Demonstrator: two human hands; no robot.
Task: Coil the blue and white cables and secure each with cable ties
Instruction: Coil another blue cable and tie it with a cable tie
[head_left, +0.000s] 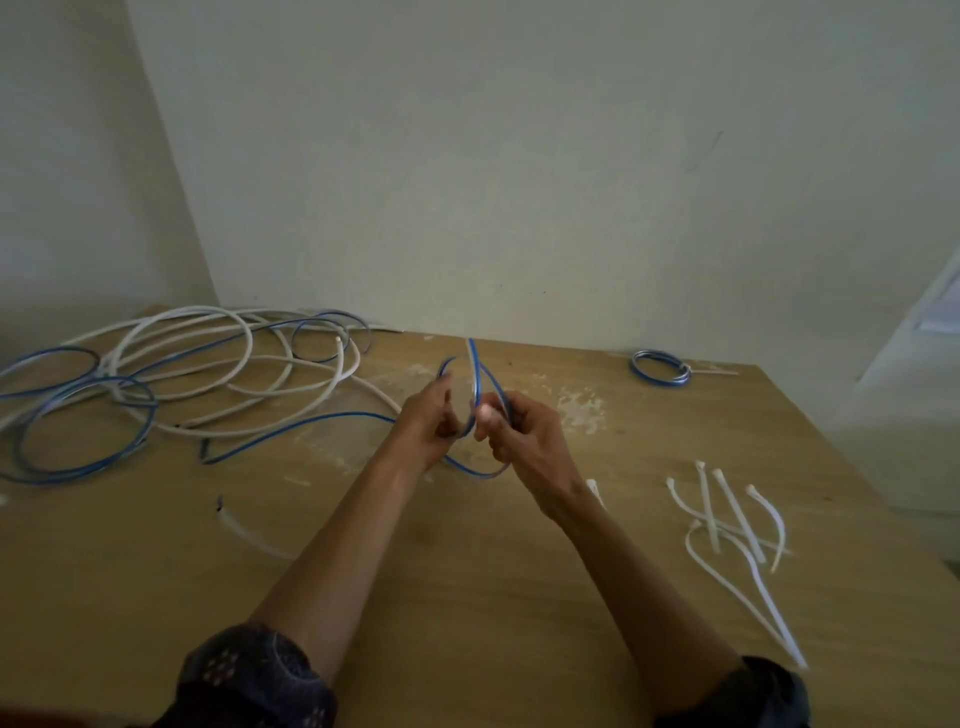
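Hands meet over mid-table. Left hand (428, 423) and right hand (522, 439) each have fingers curled round the blue cable (474, 364), clamped on a small loop between them. Loop stands upright, long axis near vertical, free end pointing up toward the wall. Remaining length trails left along the wooden table (467, 571) toward the tangled white cable (251, 343). Tied blue coil (636, 368) lies flat, far right. Loose cable ties (719, 519) lie beside the right forearm.
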